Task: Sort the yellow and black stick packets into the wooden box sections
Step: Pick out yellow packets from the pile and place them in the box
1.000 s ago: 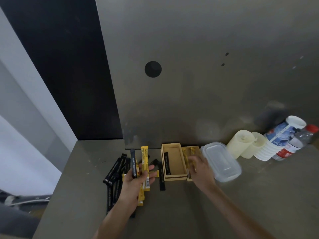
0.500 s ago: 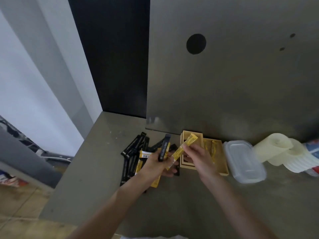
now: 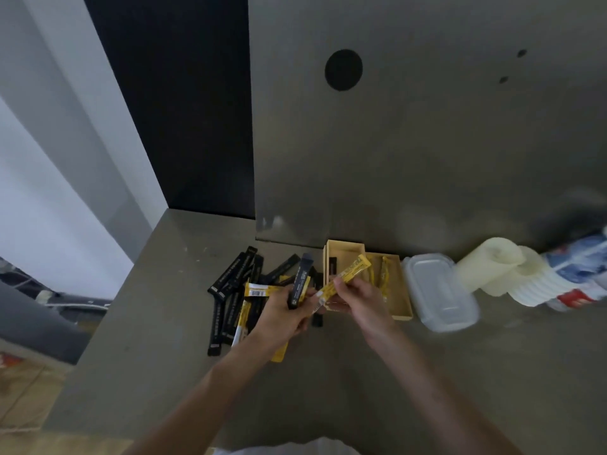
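Observation:
A wooden box (image 3: pixel 401 315) with two sections stands against the metal back panel. Its left section holds a black packet (image 3: pixel 332 266), its right section several yellow ones (image 3: pixel 382 274). My right hand (image 3: pixel 363 297) pinches a yellow stick packet (image 3: pixel 346 278) just in front of the box. My left hand (image 3: pixel 282 310) grips a black stick packet (image 3: pixel 300 284) upright, with more yellow packets under its fingers. A loose pile of black and yellow packets (image 3: pixel 235 290) lies on the table left of the box.
A clear plastic lidded container (image 3: pixel 441 292) sits right of the box. Beyond it lie pale cups (image 3: pixel 492 267) on their sides and plastic bottles (image 3: pixel 574 277). The table's left edge (image 3: pixel 108 310) drops to the floor.
My right hand left the box's right section and took hold of a yellow packet from my left hand. The view has swung left and nearer.

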Tool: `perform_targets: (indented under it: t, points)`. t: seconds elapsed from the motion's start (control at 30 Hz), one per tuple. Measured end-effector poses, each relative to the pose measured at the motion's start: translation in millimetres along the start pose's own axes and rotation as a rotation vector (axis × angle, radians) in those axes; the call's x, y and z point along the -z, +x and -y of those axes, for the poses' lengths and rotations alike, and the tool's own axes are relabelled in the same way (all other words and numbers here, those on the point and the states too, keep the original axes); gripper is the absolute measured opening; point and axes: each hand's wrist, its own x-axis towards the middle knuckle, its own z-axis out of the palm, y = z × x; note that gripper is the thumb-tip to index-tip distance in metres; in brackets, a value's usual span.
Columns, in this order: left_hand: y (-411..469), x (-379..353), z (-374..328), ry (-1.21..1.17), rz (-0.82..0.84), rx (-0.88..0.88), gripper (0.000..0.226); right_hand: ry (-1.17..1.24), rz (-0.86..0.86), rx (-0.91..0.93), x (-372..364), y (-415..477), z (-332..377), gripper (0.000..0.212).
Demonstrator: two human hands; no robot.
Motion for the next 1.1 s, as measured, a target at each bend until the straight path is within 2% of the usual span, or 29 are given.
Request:
perform_targets:
  t: [0.07,0.13,0.27,0.4,0.5,0.6,0.7,0.83,0.93,1.03,1.1]
  points:
    - [2.5,-0.1,1.9,0.042,-0.011,-0.005,0.015,-0.011,-0.069,0.011,8.2,8.7,0.7,0.018]
    - [3.2,1.3,3.0,0.012,-0.039,0.010,0.014,-0.107,-0.218,0.051,25.4,23.2,3.7,0.019]
    - [0.5,10.0,5.2,0.002,-0.074,0.005,0.011,-0.724,-0.483,0.073,72.2,50.3,8.1,0.024]
    - [-0.5,18.5,7.0,-0.015,-0.095,0.007,0.011,-0.998,-0.483,0.107,91.3,61.7,-6.6,0.013]
    - [1.1,22.6,9.2,-0.023,-0.107,0.019,0.013,-1.086,-0.439,0.047,91.0,65.1,-19.8,0.020]
    - [0.6,25.1,8.9,-0.026,-0.101,0.027,0.014,-1.245,-0.400,0.115,84.7,67.5,-33.7,0.033]
    - [-0.2,26.1,9.9,-0.023,-0.101,0.036,0.016,-1.333,-0.441,0.150,79.1,61.2,-38.4,0.023]
    - [0.8,25.4,11.7,-0.069,-0.148,0.074,0.022,-1.406,-0.369,0.300,86.3,60.6,-50.1,0.042]
    - [3.7,23.6,9.4,-0.119,-0.210,0.098,0.026,-1.350,-0.374,0.350,90.8,60.4,-59.1,0.055]
    - [7.4,22.1,4.6,-0.283,-0.218,0.148,0.025,-1.221,-0.335,0.311,88.3,55.8,-62.2,0.047]
    - [8.0,22.1,-0.4,-0.479,-0.184,0.174,0.026,-1.109,-0.401,0.374,81.4,48.1,-53.7,0.040]
